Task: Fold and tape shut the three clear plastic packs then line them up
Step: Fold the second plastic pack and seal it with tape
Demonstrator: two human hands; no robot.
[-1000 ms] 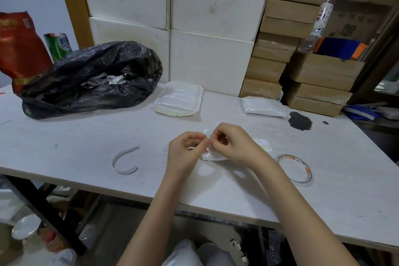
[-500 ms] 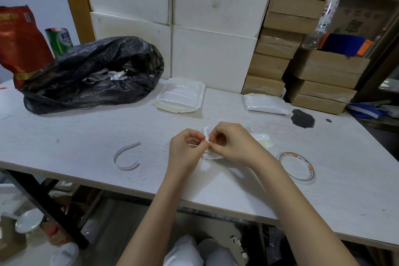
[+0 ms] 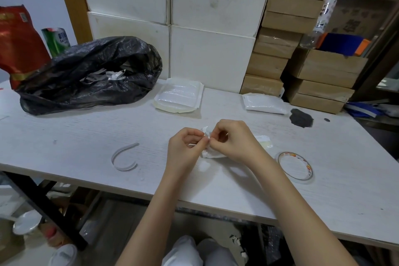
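Note:
A small clear plastic pack (image 3: 212,153) lies crumpled on the white table (image 3: 86,136) under my hands. My left hand (image 3: 185,149) and my right hand (image 3: 233,140) meet over it, fingertips pinching its upper edge together. Most of the pack is hidden by my right hand; a white corner (image 3: 264,141) shows to its right. A second clear pack (image 3: 262,103) lies flat at the back right. A thicker stack of clear packs (image 3: 179,97) sits at the back centre. A thin roll of tape (image 3: 295,165) lies to the right of my right wrist.
A black rubbish bag (image 3: 90,75) with paper strips fills the back left. A curled white strip (image 3: 124,156) lies left of my hands. White boxes (image 3: 211,54) and brown cartons (image 3: 269,67) line the back. A dark stain (image 3: 301,117) marks the table at the right.
Both hands stay on the pack, fingertips working at its top edge. The view has shifted slightly; nothing on the table has moved.

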